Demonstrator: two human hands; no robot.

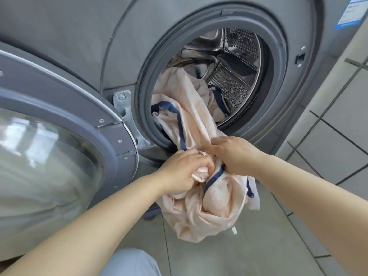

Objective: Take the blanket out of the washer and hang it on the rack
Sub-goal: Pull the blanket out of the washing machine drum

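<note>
The left hand (184,169) is clenched on a bunch of the blanket (201,206), and the right hand (232,154), just beside it, is grasping another fold of the same cloth. Both hands are in front of the washer (298,92) opening, a little below its rim. The blanket is half out: one part hangs under the hands toward the floor (268,246), the other part runs up from the hands, over the grey seal, and stays inside the drum (239,62) behind them. The door (59,136) stands open to the left of the left hand.

The blanket is a thin, pale peach cloth with a dark blue border. It looks soft and limp, without any stiffness, so it will fold and sag wherever it is not held. After washing it is probably damp and heavier than it seems, and it can drag on the seal. I think it is best to take a full handful close to the opening, not the thin border, and to gather the hanging part so it does not touch the floor. The rack is not in view.
</note>
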